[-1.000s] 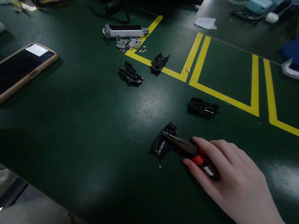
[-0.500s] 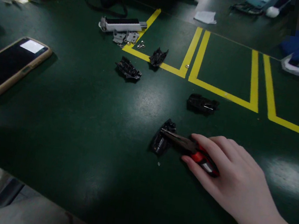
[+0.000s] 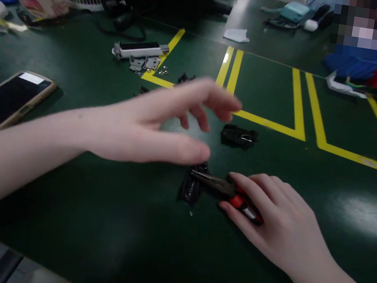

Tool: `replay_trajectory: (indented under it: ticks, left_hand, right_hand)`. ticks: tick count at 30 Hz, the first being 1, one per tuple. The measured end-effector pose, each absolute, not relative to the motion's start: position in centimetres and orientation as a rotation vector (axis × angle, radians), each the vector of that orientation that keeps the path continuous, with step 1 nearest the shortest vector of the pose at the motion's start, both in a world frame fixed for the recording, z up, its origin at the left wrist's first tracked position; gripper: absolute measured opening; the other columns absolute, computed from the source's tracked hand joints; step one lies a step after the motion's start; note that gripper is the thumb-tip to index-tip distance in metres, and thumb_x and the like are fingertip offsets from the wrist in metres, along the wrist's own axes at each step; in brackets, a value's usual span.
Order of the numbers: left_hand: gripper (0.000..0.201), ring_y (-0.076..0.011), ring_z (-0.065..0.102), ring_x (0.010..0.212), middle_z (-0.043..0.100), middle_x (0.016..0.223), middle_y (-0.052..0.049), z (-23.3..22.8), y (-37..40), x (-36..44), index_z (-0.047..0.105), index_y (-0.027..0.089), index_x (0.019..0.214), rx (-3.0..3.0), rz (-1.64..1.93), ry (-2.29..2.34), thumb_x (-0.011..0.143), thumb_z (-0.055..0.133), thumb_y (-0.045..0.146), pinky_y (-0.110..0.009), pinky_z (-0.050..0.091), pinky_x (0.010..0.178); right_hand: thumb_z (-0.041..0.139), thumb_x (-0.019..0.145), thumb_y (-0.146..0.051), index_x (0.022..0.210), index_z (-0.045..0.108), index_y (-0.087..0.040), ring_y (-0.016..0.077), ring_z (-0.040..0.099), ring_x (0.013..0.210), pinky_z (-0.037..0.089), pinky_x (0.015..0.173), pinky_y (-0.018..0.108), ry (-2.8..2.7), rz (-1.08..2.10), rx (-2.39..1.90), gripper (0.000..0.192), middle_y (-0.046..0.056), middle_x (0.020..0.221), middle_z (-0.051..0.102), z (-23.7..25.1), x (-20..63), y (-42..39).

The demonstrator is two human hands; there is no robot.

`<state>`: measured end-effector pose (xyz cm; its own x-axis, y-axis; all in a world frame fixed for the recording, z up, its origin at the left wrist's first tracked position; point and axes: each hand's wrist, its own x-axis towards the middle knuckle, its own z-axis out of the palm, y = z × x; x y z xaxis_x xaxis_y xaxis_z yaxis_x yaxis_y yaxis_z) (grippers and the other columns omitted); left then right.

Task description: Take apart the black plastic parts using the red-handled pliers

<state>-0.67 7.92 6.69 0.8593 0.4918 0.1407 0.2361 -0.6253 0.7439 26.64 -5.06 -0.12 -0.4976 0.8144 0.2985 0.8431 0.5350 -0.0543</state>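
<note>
Swung into view since the earlier frame, my left hand (image 3: 141,127) hovers left of the pliers (image 3: 227,191), fingers spread. My right hand (image 3: 275,212) wraps its fingers round them.

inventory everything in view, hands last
black parts: 4, black, mid-table, two partly hidden
pliers: 1, red-black, tips at nearest part
device: 1, white-black, far, left of centre
brackets: 2, grey, by device
rings: several, silvery, by brackets
phone: 1, black, tan case, left
tape roll: 1, white, left edge
tape marks: several, yellow, far side
clutter: several, mixed colours, far edge
table: 1, green, beneath
left hand: 1, bare, above table
right hand: 1, bare, on pliers
</note>
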Motion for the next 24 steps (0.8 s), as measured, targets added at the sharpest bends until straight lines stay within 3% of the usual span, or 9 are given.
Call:
replay_trajectory:
  ticks: [5,12,24]
  left_hand:
    - [0.103,-0.0370,0.046,0.135,0.045,0.151,-0.015,2.5,5.9,0.1,0.032,0.022,0.153,2.448,0.156,0.525,0.071,0.078,0.066,-0.054,0.042,0.110]
    - [0.079,-0.0314,0.052,0.120,0.057,0.133,-0.014,0.7,5.7,1.0,0.049,0.018,0.138,2.547,0.230,0.491,0.078,0.074,0.063,-0.047,0.045,0.101]
    - [0.081,-0.0321,0.053,0.116,0.057,0.131,-0.014,0.4,6.1,1.0,0.049,0.018,0.138,2.561,0.221,0.471,0.078,0.070,0.069,-0.046,0.045,0.098]
  right_hand:
    - [0.054,0.097,-0.041,0.120,0.061,-0.014,0.0218,0.060,0.079,0.047,0.063,0.033,-2.481,-0.118,-1.417,0.036,0.011,0.096,0.065,-0.1,26.7,-5.2]
    - [0.054,0.097,-0.041,0.121,0.060,-0.013,0.0221,0.061,0.079,0.048,0.062,0.033,-2.477,-0.121,-1.420,0.037,0.012,0.097,0.066,-0.2,26.7,-5.2]
    - [0.055,0.096,-0.042,0.125,0.058,-0.015,0.0248,0.063,0.081,0.052,0.061,0.036,-2.418,-0.080,-1.408,0.040,0.014,0.102,0.066,-0.6,27.0,-5.3]
